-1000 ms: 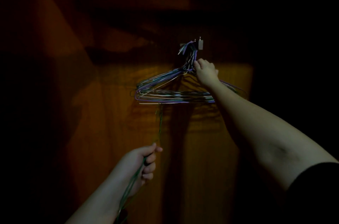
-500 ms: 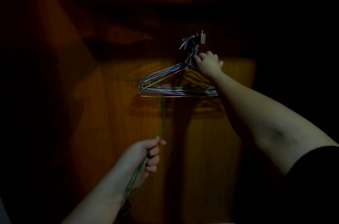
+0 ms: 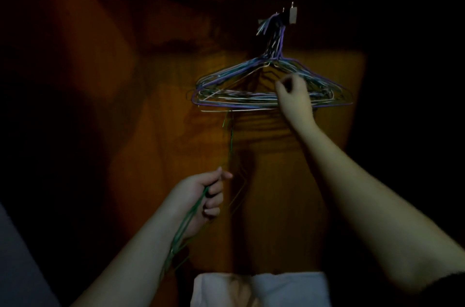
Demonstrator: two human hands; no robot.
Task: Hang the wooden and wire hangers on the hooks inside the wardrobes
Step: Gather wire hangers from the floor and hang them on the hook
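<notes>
Head view: dim wardrobe interior, a lit patch of wooden back panel in the middle, dark all round
Hook: small metal hook fixed high on the panel, right of centre
Hung hangers: thick bunch of wire hangers, purple, blue and pale, their necks gathered on the hook, shoulders spread wide below it, flat against the panel
Right hand: right hand raised in front of the bunch's right half, fingers curled, thumb and forefinger close together near the upper wires; blurred, so I cannot tell whether it pinches a wire or holds nothing
Left hand: left hand lower down, left of centre, fingers curled round green wire hangers
Green hangers: thin wires run from below the left wrist up through the fist, one strand rising toward the bottom bar of the hung bunch; whether it touches the bunch cannot be told
Bottom edge: pale cloth between the two forearms
Lower left corner: grey surface, unclear what it is
</notes>
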